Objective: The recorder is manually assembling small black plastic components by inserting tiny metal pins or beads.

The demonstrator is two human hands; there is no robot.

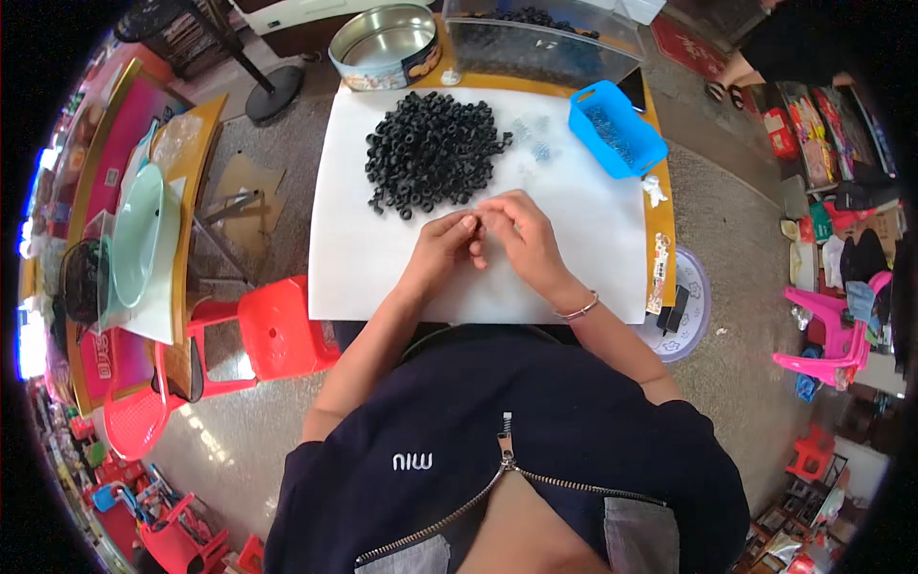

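A heap of small black ring-shaped parts lies on the white table covering. Just below the heap, my left hand and my right hand meet, thumbs and fingertips pinched together. Whatever sits between the fingers is too small and too covered to name; a dark spot shows there. My right wrist wears a thin bracelet. To the right of the heap, small shiny bits are scattered on the covering. A blue plastic basket at the upper right holds many small metallic pieces.
At the table's far edge stand a round tin and a clear plastic box with more black parts. A dark phone-like slab lies behind the basket. A wrapped packet lies on the right edge. A red stool stands left.
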